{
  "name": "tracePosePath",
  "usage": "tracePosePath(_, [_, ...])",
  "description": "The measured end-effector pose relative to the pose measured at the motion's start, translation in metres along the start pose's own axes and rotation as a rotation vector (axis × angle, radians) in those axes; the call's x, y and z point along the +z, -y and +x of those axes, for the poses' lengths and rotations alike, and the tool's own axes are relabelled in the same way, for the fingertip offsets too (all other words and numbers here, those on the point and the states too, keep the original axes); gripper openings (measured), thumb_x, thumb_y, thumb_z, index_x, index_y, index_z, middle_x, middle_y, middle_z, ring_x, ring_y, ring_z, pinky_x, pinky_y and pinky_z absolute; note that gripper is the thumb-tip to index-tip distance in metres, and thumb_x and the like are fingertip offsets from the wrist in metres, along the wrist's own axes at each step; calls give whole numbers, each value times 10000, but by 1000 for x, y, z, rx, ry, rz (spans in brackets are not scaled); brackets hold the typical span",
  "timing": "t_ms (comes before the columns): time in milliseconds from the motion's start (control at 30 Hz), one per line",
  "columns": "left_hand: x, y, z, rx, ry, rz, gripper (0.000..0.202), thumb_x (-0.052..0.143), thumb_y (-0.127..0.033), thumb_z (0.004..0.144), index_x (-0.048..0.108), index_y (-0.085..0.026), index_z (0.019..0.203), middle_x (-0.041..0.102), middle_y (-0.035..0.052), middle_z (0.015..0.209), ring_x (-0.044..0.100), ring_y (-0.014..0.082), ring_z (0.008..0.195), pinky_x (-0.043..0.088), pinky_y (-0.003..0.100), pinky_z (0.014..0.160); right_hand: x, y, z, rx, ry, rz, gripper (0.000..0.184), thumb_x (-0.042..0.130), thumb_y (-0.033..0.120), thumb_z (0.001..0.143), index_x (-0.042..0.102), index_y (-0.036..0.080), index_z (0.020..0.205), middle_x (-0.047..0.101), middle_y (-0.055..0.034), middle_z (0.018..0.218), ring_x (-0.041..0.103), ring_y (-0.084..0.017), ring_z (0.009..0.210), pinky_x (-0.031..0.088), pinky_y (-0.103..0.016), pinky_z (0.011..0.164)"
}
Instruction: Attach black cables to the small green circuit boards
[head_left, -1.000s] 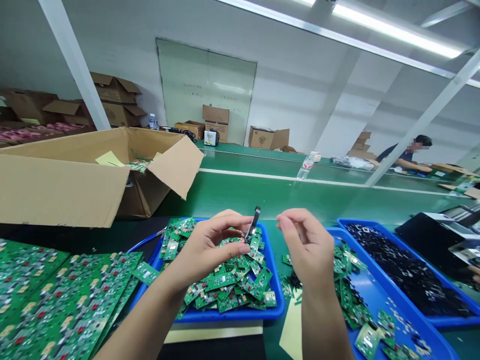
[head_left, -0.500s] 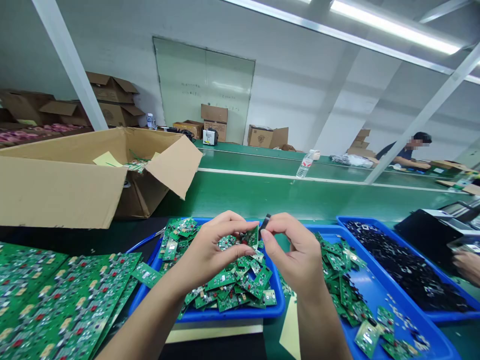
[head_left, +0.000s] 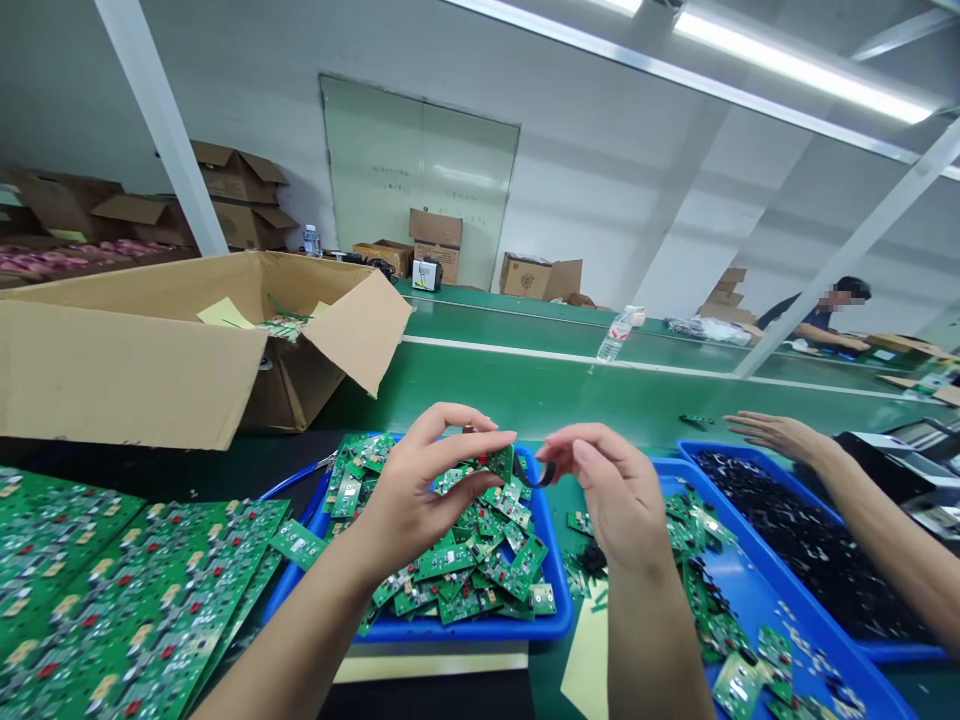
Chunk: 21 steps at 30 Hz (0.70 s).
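My left hand [head_left: 431,490] pinches a small green circuit board [head_left: 501,463] between thumb and fingers, above a blue tray [head_left: 495,632] heaped with similar boards [head_left: 450,560]. A thin black strip [head_left: 538,476] curves from the board's right edge to the fingertips of my right hand [head_left: 611,490]. My right fingers are curled around the strip's far end, though their grip is partly hidden. Whether the strip is fixed to the board cannot be made out.
Large board panels [head_left: 187,590] lie at left before an open carton [head_left: 127,370]. To the right are a second blue tray [head_left: 757,560] with boards and a third holding black parts [head_left: 787,540]. Another person's hand [head_left: 780,435] reaches over it, near a small board [head_left: 696,420].
My right hand has shifted slightly right and turned, and the black strip now bends between board and fingers. The other person's arm has reached in from the right. The view has shifted slightly.
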<state>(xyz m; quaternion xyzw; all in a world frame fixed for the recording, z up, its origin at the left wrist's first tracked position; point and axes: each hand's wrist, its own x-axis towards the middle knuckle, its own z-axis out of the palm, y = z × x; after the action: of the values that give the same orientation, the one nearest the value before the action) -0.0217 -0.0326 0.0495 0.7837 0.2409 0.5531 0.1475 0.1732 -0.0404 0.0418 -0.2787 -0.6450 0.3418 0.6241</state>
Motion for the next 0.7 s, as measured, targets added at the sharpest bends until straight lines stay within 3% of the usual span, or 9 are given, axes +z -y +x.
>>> tracePosePath(133, [3,4,-3,132,-4,187,392,631,-92,837,655,-312,1161,588,61,1070,596,192,1006,513,349,913,10,1,1,181,151,65,313,528,404,909,655,172,741,643,-13,645,608,-121,580,522,-239,554])
tracePosePath(367, [7,13,-4,296,-44,349,317,616,-83,850,633,-223,1134,572,74,1075,593,177,976,539,356,889,16,11,1,332,189,107,267,667,370,794,605,165,634,622,2,576,569,-97,523,494,-208,528])
tracePosePath(700, [5,6,-1,195,-7,242,317,628,-163,870,611,-242,1177,583,36,934,601,134,814,550,250,714,19,-1,3,496,237,450,322,708,410,756,566,166,600,582,26,475,526,-85,406,431,-191,431])
